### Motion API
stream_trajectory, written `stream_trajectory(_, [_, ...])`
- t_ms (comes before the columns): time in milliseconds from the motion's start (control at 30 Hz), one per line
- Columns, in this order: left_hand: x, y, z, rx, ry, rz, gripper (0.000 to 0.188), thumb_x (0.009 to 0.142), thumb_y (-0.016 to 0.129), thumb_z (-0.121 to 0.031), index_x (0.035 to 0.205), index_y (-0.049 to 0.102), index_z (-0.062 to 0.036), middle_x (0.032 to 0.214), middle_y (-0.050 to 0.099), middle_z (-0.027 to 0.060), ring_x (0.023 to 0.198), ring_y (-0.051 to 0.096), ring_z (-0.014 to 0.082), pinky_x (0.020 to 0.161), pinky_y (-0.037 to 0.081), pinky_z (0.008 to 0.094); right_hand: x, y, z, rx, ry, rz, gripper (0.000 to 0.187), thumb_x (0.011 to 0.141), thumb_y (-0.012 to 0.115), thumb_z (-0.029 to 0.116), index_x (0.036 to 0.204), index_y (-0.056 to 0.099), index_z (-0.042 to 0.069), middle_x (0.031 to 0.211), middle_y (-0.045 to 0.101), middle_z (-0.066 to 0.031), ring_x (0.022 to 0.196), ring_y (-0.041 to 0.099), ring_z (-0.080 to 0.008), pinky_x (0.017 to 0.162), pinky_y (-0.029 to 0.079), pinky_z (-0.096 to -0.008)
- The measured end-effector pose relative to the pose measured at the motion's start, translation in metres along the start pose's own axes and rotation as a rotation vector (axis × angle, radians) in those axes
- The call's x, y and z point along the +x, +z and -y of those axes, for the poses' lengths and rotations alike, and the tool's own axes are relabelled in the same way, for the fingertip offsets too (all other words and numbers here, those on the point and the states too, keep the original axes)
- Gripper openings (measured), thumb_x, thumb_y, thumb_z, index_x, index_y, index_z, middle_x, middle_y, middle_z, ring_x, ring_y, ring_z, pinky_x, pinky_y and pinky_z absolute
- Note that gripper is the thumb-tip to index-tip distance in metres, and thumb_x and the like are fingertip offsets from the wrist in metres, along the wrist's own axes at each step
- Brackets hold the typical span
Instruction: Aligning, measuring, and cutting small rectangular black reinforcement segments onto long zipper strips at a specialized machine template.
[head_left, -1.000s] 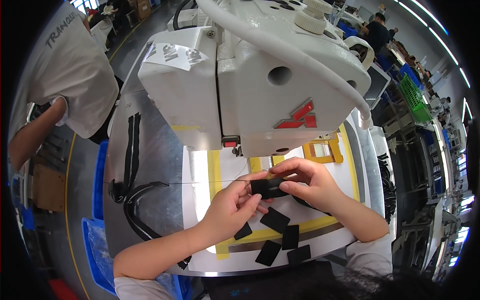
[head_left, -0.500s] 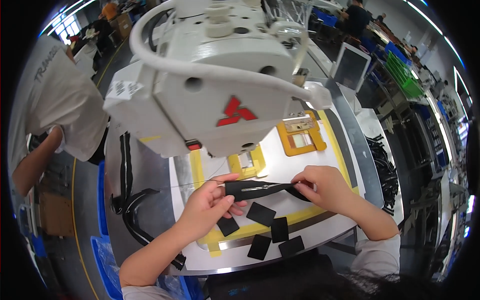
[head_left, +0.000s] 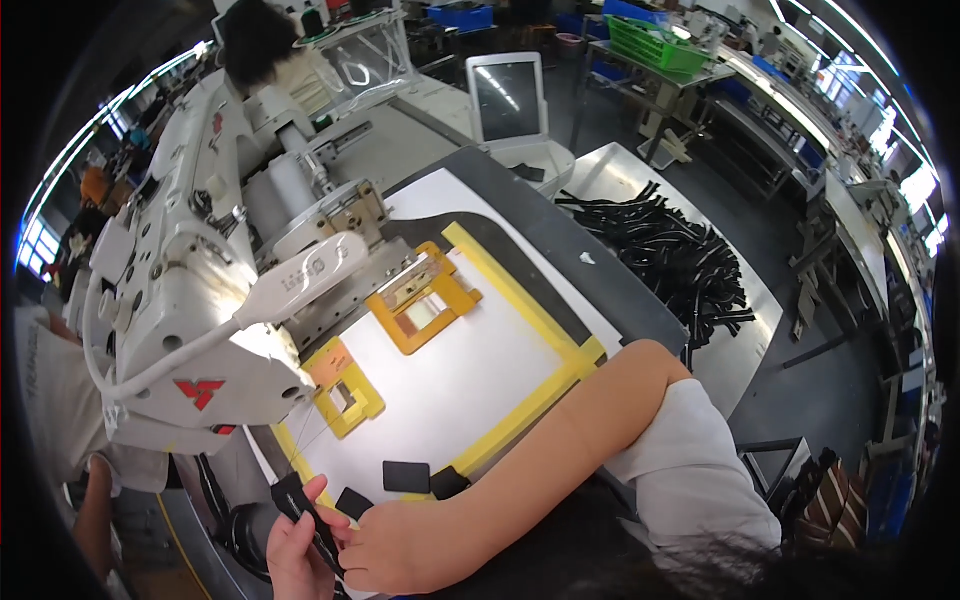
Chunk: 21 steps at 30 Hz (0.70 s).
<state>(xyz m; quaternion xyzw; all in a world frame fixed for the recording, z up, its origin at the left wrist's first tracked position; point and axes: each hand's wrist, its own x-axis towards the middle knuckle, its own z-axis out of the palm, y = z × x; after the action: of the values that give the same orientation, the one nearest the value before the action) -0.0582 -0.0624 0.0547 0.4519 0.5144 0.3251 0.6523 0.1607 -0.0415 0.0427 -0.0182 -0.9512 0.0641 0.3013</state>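
Note:
A black zipper strip is in my hands near the lower edge, left of the middle. My left hand is closed around it, thumb and fingers on either side of its upper end. My right hand pinches the strip lower down; its fingertips are partly hidden. Thin threads run from the strip's upper end toward the sewing machine. Beside my right hand lie flat black rectangular patches, one whole patch and others partly covered by my forearm.
On the white work plate, edged with yellow tape, sit a small yellow clamp frame and a larger orange-yellow frame. A side table at right bears a heap of black zipper strips. A screen stands behind. Another person's arm shows at left.
My view has swung to the right. Both hands have come close together with the zipper strip, which was stretched level between them and now hangs steeply. My right forearm now crosses over the patches.

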Motion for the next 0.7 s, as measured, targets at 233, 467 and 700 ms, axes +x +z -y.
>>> stream_trajectory(233, [-0.022, -0.018, -0.034, 0.191, -0.054, -0.134, 0.036, 0.096, 0.043, -0.024, 0.097, 0.063, 0.0058, 0.069, 0.061, 0.0074, 0.06, 0.06, 0.0172, 0.06, 0.049, 0.0253, -0.048, -0.051, -0.023, 0.273, 0.423, 0.181, 0.015, 0.082, 0.06, 0.017, 0.094, 0.059, 0.009, 0.078, 0.057, -0.0044, 0.072, 0.06, -0.022, 0.06, 0.047, -0.0336])
stream_trajectory(467, [-0.015, -0.031, 0.001, 0.68, -0.143, -0.285, 0.022, 0.087, 0.056, -0.02, 0.082, 0.057, 0.0019, 0.07, 0.06, 0.0103, 0.064, 0.058, 0.018, 0.061, 0.043, 0.0301, -0.06, -0.047, -0.043, 0.264, 0.589, 0.303, 0.02, 0.079, 0.065, 0.015, 0.098, 0.061, 0.008, 0.087, 0.06, -0.0047, 0.08, 0.059, -0.0215, 0.066, 0.048, -0.032])
stream_trajectory(700, [-0.013, -0.017, 0.009, 1.108, 0.179, -0.421, 0.032, 0.081, 0.063, -0.022, 0.105, 0.058, -0.0018, 0.089, 0.057, 0.0116, 0.082, 0.058, 0.0309, 0.073, 0.047, 0.0368, -0.032, -0.028, -0.054, 0.161, 0.418, 0.5, 0.038, 0.076, 0.068, 0.015, 0.113, 0.058, 0.01, 0.11, 0.053, -0.0045, 0.097, 0.055, -0.0196, 0.079, 0.049, -0.0311])
